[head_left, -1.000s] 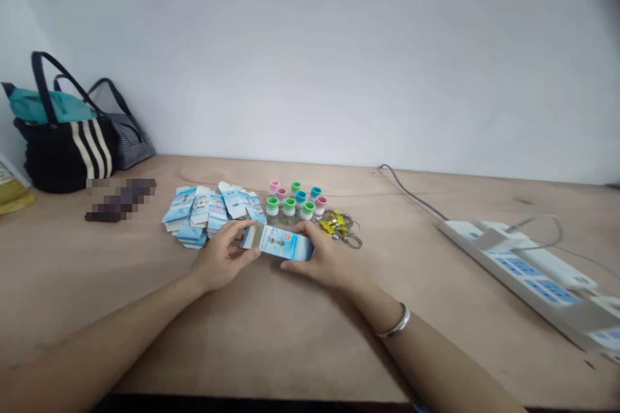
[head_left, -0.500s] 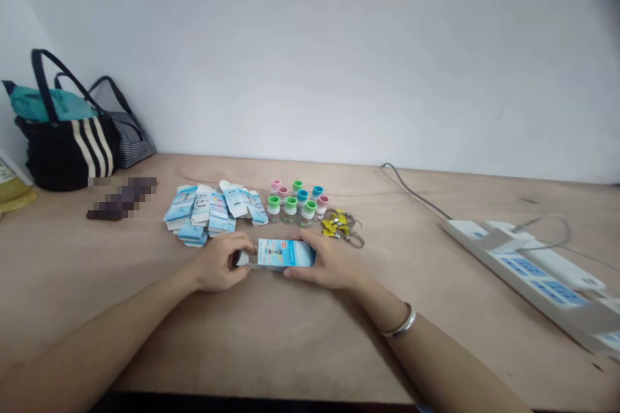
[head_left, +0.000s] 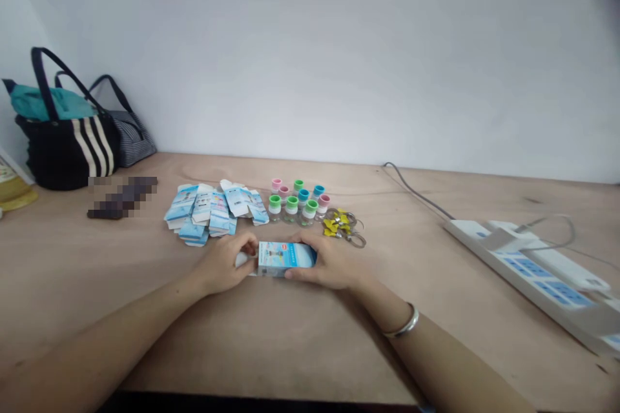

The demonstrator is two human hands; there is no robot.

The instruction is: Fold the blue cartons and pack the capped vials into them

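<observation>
A small blue and white carton lies low over the wooden table, held between both hands. My left hand pinches its left end, fingers curled at the open flap. My right hand wraps around its right end, a silver bangle on that wrist. Just behind the hands lies a pile of flat blue cartons. Several small bottles with green, pink and blue caps stand in a cluster behind the carton. Yellow tags on metal rings lie to the right of the bottles.
A black striped tote bag and a grey bag stand against the wall at the far left. A dark blurred object lies near them. White power strips with cables stretch across the right side. A yellow item sits at the left edge.
The carton has come down from a tilted, half-flat shape toward the table and now looks squared up. Both hands moved slightly nearer to me with it.
</observation>
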